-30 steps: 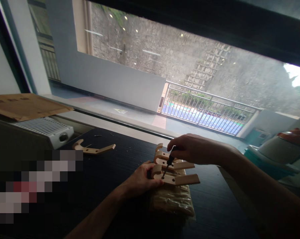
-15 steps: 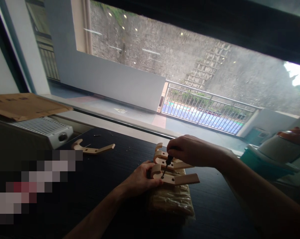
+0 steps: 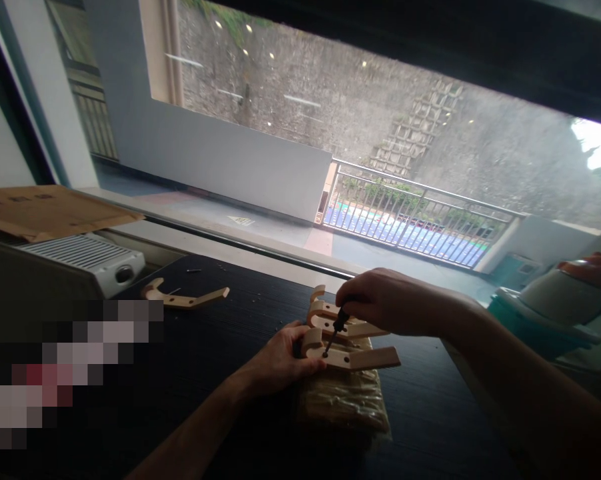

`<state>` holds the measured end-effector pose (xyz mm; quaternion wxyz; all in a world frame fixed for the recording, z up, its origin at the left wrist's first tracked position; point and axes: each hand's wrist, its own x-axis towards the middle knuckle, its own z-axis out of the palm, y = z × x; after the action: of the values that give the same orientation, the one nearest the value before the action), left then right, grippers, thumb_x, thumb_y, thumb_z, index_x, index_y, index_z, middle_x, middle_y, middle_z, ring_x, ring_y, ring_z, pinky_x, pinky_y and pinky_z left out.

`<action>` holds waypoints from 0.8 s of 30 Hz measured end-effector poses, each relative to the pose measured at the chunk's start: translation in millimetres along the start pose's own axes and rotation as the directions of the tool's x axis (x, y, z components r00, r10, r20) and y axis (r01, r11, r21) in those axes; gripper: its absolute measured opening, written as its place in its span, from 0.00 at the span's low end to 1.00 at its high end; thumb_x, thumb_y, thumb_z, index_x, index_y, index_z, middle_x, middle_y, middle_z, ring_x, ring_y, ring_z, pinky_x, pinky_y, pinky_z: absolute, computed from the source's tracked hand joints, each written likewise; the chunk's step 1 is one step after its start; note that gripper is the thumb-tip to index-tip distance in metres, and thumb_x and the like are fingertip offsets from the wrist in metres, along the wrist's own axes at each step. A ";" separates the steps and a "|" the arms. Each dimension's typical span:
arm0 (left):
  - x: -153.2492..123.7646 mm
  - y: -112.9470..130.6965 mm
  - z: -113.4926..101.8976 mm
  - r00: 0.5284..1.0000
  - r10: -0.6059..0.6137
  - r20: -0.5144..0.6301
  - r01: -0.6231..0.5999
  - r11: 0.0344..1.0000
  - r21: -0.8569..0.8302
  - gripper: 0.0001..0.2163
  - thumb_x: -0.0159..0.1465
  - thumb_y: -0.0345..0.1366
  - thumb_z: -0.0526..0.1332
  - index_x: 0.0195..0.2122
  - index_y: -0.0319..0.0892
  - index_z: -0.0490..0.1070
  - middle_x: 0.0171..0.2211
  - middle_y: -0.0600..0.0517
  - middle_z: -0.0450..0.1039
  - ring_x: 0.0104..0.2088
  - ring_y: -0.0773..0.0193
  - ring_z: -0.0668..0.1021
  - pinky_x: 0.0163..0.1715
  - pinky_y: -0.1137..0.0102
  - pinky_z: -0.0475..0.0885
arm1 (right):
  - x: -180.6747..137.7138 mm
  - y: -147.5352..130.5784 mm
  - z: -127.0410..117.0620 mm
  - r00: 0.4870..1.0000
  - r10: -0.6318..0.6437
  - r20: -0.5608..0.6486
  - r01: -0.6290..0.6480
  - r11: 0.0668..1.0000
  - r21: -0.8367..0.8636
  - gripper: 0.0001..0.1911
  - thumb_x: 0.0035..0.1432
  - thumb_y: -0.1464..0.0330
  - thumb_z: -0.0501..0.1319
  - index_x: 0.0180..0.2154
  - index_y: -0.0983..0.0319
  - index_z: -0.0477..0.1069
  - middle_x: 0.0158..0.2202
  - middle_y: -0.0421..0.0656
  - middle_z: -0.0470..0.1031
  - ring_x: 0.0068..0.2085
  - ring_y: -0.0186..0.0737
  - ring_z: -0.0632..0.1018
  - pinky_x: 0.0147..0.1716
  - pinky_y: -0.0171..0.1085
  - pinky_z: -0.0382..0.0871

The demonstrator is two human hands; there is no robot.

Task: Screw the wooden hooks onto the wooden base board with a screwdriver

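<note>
My right hand (image 3: 368,300) is wrapped round the dark handle of a screwdriver (image 3: 338,323). Its tip stands in a hole of the nearest wooden hook (image 3: 373,359), a pale piece with a curled left end and a flat, angled right end. My left hand (image 3: 288,353) grips that hook near its curl, thumb beside the screwdriver tip. More wooden hooks (image 3: 325,309) stand just behind it in a row. Under them lies a block wrapped in clear plastic (image 3: 345,403); whether the hooks are fixed to it I cannot tell.
Another wooden hook (image 3: 180,301) lies on the dark table (image 3: 245,300) at left, with a small screw (image 3: 194,271) behind it. A brown envelope (image 3: 50,210) rests on a white slatted device (image 3: 93,257). Teal container (image 3: 525,323) stands at right, beyond my arm. A window (image 3: 290,133) runs behind the table.
My right wrist and forearm have turned slightly around the screwdriver, whose tip stays in the same hole. My left hand and the hooks keep their places.
</note>
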<state>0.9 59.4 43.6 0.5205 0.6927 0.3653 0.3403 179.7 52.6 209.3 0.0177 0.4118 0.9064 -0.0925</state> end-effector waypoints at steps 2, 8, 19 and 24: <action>-0.1 0.7 0.3 1.000 0.001 0.004 -0.001 1.000 -0.014 0.10 0.51 0.36 0.65 0.35 0.41 0.73 0.42 0.51 0.70 0.40 0.60 0.74 0.39 0.72 0.69 | -0.1 3.4 1.5 1.000 0.029 -0.003 -0.029 1.000 0.005 0.13 0.60 0.66 0.51 0.36 0.60 0.75 0.28 0.39 0.75 0.24 0.29 0.68 0.23 0.31 0.58; -1.0 1.9 0.1 1.000 -0.005 0.016 0.006 0.999 -0.054 0.12 0.52 0.35 0.64 0.38 0.40 0.73 0.43 0.51 0.70 0.39 0.60 0.74 0.39 0.72 0.69 | 0.5 3.3 0.3 0.997 0.071 0.017 -0.071 0.997 -0.020 0.14 0.60 0.64 0.52 0.37 0.60 0.75 0.27 0.40 0.74 0.23 0.29 0.68 0.22 0.31 0.57; 0.2 -0.3 0.5 1.000 -0.025 -0.013 0.025 1.000 0.008 0.12 0.51 0.36 0.65 0.37 0.41 0.73 0.43 0.51 0.69 0.40 0.60 0.74 0.39 0.73 0.70 | 0.8 -4.2 -4.6 0.997 0.008 0.073 -0.008 1.000 -0.011 0.12 0.59 0.67 0.53 0.38 0.58 0.75 0.28 0.38 0.75 0.25 0.30 0.68 0.24 0.32 0.57; -0.7 0.2 1.1 1.000 -0.027 -0.007 0.026 0.999 -0.038 0.11 0.51 0.36 0.64 0.37 0.40 0.73 0.43 0.51 0.68 0.39 0.61 0.74 0.38 0.73 0.69 | 4.0 -0.2 -1.0 0.997 0.062 0.047 -0.061 0.998 -0.020 0.15 0.61 0.64 0.51 0.37 0.62 0.74 0.28 0.41 0.74 0.24 0.30 0.68 0.24 0.32 0.58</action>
<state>1.5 58.3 43.6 0.5366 0.6765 0.3699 0.3430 177.0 55.7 209.9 0.0460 0.4371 0.8934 -0.0934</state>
